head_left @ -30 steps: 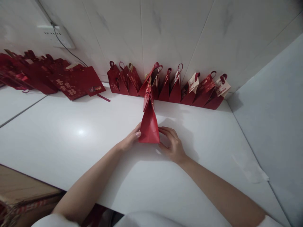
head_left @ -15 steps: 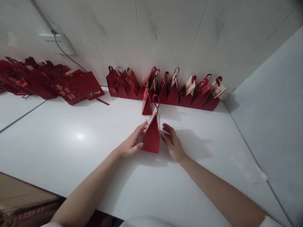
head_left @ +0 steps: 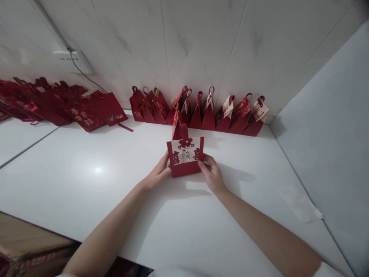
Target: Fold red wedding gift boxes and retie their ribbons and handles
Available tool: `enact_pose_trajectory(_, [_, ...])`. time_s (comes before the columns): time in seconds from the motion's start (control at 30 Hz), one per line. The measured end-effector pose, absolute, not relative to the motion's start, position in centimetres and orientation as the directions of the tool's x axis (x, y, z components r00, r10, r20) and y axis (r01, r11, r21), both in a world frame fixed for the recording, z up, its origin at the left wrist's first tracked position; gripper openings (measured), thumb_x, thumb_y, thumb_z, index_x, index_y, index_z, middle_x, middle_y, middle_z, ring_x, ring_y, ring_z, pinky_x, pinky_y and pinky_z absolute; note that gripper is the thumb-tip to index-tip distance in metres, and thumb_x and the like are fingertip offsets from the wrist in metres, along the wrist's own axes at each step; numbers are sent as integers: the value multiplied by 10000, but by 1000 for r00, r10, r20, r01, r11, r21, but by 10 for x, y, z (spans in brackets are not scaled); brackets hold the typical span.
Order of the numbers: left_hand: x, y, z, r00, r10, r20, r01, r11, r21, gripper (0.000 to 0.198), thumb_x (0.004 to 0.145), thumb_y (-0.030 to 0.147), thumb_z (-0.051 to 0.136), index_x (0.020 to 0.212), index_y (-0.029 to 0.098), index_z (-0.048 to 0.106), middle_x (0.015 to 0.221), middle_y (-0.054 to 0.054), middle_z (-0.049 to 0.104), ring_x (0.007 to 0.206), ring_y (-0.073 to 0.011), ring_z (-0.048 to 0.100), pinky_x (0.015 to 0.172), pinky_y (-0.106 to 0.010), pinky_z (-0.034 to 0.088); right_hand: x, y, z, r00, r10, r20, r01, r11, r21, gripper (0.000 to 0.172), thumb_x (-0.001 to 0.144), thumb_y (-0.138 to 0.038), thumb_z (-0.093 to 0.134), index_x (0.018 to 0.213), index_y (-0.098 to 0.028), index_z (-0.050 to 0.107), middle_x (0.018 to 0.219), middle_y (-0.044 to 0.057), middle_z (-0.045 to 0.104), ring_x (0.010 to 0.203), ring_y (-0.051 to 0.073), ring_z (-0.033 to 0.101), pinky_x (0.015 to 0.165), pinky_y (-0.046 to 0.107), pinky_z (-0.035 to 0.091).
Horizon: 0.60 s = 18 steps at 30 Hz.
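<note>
A red paper gift box point(head_left: 187, 169) stands upright on the white table, its printed front with a couple and red characters facing me and a ribbon loop on top. My left hand point(head_left: 158, 172) is at the box's left side, thumb near the front edge, its other fingers partly hidden behind. My right hand point(head_left: 212, 173) grips the right side, thumb on the front and fingers behind the edge. Just behind stands another narrow red gift box point(head_left: 177, 129), partly covered by the near one.
A row of several red gift boxes point(head_left: 208, 119) lines the wall. At left lie several red paper bags point(head_left: 83, 113) below a wall socket point(head_left: 75, 61) with a cable. A cardboard box point(head_left: 29, 238) sits below the table's front edge. A clear plastic piece point(head_left: 301, 204) lies at right.
The near gift box has turned from its narrow triangular side to its printed front. My right hand, apart from it before, has closed on its right edge.
</note>
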<state>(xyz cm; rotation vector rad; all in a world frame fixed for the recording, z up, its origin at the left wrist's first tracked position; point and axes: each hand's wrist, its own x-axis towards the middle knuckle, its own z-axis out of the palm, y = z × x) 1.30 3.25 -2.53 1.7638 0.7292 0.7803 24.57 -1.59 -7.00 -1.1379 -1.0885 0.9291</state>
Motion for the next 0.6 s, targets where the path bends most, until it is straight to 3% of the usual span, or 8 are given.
enact_pose_trajectory(0.07, [15,30,-24,618,773,142,137,-284,949,801,902,547,555,1555,205,242,1562,-142,365,1449,-364,308,1204,-522,254,248,-15,-70,231,956,181,-26,192,-981,284,867,-477,643,905,-197,617,1341,118,596,1126,253,642,962,428,542])
enact_pose_trajectory(0.2, [17,31,-27,535,842,74,242,-237,941,694,967,567,396,1545,201,278,1563,-106,375,1434,-327,350,1212,-466,262,250,-16,-68,157,970,184,-22,190,-982,295,879,-482,636,827,-191,633,1366,118,597,1189,282,612,980,428,526])
enact_pose_trajectory(0.4, [20,29,-28,420,907,-25,231,-80,970,705,962,639,312,1473,165,415,1449,-96,532,1302,-327,514,1129,-434,391,246,-25,-57,13,984,176,-76,177,-981,354,939,-503,544,1131,-216,620,1218,85,688,1087,248,657,949,393,538])
enact_pose_trajectory(0.6, [23,25,-22,399,914,-77,254,-29,967,726,948,666,316,1424,141,474,1335,-110,627,1211,-326,585,1067,-429,447,245,-28,-54,9,985,172,-25,172,-985,361,951,-530,510,1098,-222,629,1178,74,701,1047,252,663,940,378,542])
